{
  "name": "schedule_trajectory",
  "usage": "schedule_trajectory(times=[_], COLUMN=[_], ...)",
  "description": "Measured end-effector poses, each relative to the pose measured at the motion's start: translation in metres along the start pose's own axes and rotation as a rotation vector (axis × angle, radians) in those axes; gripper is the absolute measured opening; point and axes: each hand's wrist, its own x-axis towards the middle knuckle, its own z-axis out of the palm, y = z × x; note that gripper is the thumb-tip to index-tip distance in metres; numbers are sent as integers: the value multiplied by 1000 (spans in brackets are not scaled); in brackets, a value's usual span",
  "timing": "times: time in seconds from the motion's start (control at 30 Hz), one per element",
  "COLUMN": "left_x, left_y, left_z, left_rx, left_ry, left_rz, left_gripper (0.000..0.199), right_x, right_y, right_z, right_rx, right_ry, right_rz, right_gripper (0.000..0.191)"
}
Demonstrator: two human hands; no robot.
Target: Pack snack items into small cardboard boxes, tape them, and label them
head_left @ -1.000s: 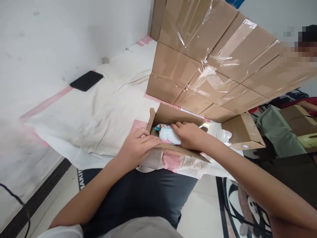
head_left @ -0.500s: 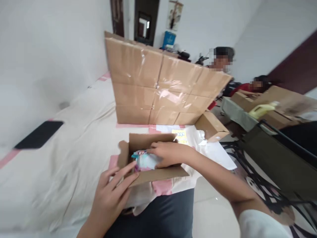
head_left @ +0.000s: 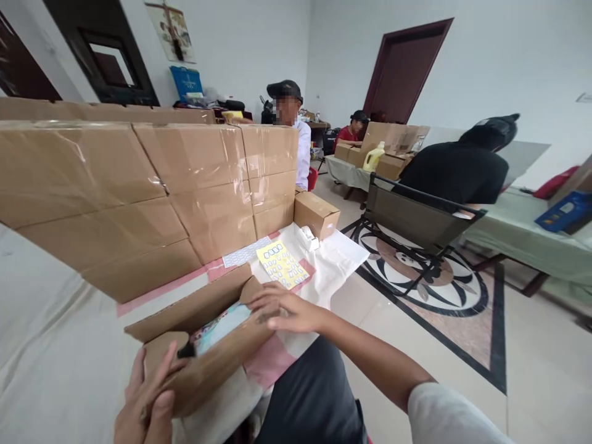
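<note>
An open cardboard box stands tilted in view on the cloth-covered table, with a light-blue printed packet inside. My left hand is at the box's near left corner, its fingers around the near flap and left end flap. My right hand lies over the right end of the box, fingers spread across the end flap and near edge. The far long flap stands up. Just beyond my right hand lies a yellow sheet with blue-outlined stickers.
A wall of taped cardboard boxes rises behind. A small carton and a white tape dispenser are at the right edge. Several people are at the back and right, near a folding chair.
The view has swung right. My right hand has come out of the box onto its right end. My left hand now holds the left corner, and the end flaps are folded inward.
</note>
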Motion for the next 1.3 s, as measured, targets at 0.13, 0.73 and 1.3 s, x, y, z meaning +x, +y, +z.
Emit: schedule_trajectory(times=[0.13, 0.73, 1.3], left_x=[-6, 18, 17], left_y=[23, 28, 49], left_z=[16, 1, -3], left_rx=[-61, 231, 501], left_ry=[58, -62, -155], left_rz=[-54, 160, 469], left_gripper=[56, 46, 52], right_x=[-4, 10, -1], right_y=[-4, 27, 99], right_z=[2, 33, -179], right_rx=[-173, -294, -213], right_ry=[146, 326, 548], right_rz=[35, 134, 1120], right_gripper=[51, 35, 14])
